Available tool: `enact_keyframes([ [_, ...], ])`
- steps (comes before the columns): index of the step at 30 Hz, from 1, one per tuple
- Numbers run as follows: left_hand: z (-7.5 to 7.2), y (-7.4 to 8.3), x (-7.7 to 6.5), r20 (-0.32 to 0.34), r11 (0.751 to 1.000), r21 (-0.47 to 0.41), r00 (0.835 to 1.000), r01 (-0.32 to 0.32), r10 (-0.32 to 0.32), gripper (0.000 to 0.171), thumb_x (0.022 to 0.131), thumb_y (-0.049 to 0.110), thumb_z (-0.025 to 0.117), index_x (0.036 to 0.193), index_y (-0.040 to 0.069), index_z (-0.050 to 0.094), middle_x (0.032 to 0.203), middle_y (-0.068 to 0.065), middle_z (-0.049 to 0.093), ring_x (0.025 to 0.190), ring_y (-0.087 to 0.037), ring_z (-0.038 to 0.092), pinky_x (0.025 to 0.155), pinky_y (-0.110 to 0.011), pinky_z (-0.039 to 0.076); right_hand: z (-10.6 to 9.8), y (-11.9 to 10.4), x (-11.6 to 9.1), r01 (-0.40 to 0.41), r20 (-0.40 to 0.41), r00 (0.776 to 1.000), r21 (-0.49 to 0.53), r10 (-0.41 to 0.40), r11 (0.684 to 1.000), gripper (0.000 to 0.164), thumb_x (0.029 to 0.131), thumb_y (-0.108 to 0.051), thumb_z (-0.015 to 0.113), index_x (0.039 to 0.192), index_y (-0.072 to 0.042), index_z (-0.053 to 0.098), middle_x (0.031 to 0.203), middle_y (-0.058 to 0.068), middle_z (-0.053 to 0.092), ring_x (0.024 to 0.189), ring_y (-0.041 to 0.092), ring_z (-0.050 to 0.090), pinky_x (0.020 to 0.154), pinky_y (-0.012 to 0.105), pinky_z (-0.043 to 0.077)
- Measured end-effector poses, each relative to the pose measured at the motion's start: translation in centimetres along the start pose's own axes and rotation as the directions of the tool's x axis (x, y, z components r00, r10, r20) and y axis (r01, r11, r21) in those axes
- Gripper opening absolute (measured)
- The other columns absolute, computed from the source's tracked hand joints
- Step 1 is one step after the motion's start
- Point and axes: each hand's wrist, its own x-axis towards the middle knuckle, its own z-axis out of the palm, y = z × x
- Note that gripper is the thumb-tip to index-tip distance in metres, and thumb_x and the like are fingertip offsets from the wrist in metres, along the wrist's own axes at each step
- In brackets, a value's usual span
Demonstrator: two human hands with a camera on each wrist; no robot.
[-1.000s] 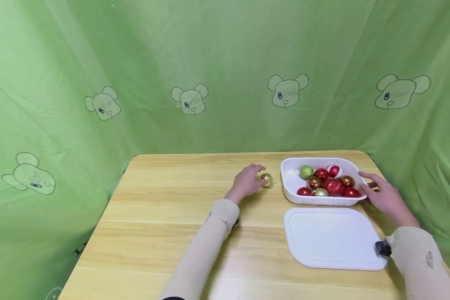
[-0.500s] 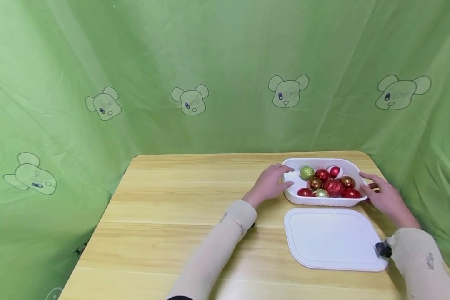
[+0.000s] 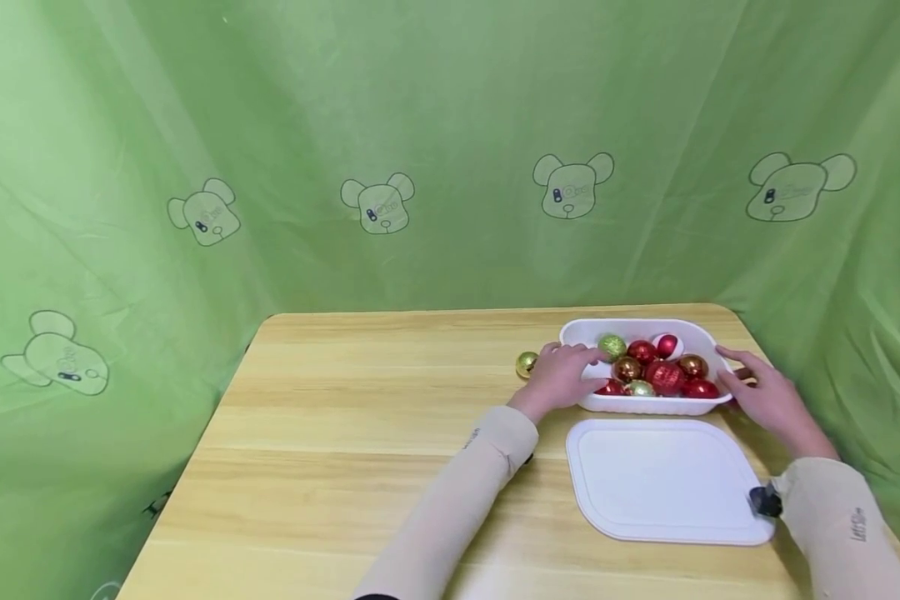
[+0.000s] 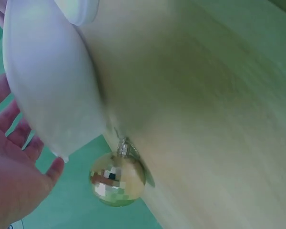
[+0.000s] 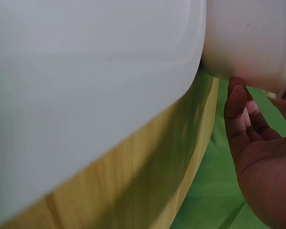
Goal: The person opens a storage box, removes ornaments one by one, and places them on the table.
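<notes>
Your empty left hand (image 3: 564, 375), loosely spread, reaches over the box (image 3: 654, 406); your right hand (image 3: 771, 400), half-spread, touches its end. Red, gold, green balls (image 3: 666, 378) lie inside.

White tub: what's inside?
Red baubles, bronze baubles, green baubles, one red-and-white bauble. Left hand covers part of the left end; anything beneath the baubles is hidden.
</notes>
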Motion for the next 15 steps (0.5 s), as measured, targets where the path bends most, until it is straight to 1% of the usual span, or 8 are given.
enact_keyframes([
  [3,0.20,0.17,0.23,0.026,1.000,0.018,0.999,0.022,-0.022,0.040,0.102,0.049,0.061,0.140,0.036,0.061,0.128,0.018,0.068,0.119,-0.004,0.062,0.122,-0.038,0.034,-0.09,-0.01,-0.05,-0.003,0.004,1.000,0.007,0.003,1.000,0.060,0.109,-0.037,0.049,0.159,-0.006,0.035,0.118,0.038,0.061,0.067,0.012,0.065,0.056,0.030,0.055],
  [6,0.27,0.19,0.32,0.048,1.000,0.004,0.999,0.023,-0.024,0.039,0.102,0.049,0.062,0.139,0.037,0.061,0.127,0.018,0.068,0.117,-0.002,0.063,0.119,-0.036,0.037,-0.04,-0.04,-0.10,-0.009,0.005,1.000,0.007,0.009,1.000,0.060,0.110,-0.037,0.049,0.159,-0.006,0.034,0.119,0.038,0.061,0.067,0.013,0.065,0.055,0.030,0.055],
  [12,0.35,0.19,0.71,0.090,0.998,-0.069,0.996,0.004,0.002,0.038,0.100,0.051,0.064,0.135,0.036,0.065,0.124,0.018,0.070,0.110,0.003,0.063,0.104,-0.025,0.044,0.08,-0.02,-0.08,-0.017,-0.004,1.000,0.013,0.017,1.000,0.060,0.110,-0.037,0.048,0.159,-0.007,0.034,0.118,0.036,0.062,0.067,0.015,0.065,0.055,0.032,0.056],
  [15,0.32,0.23,0.99,0.110,0.995,-0.097,0.994,0.006,0.004,0.036,0.099,0.050,0.066,0.133,0.036,0.067,0.121,0.020,0.071,0.107,0.004,0.063,0.098,-0.023,0.045,0.12,-0.03,-0.08,-0.020,-0.005,1.000,0.017,0.020,1.000,0.059,0.110,-0.036,0.048,0.159,-0.007,0.034,0.117,0.036,0.062,0.067,0.014,0.065,0.055,0.032,0.056],
])
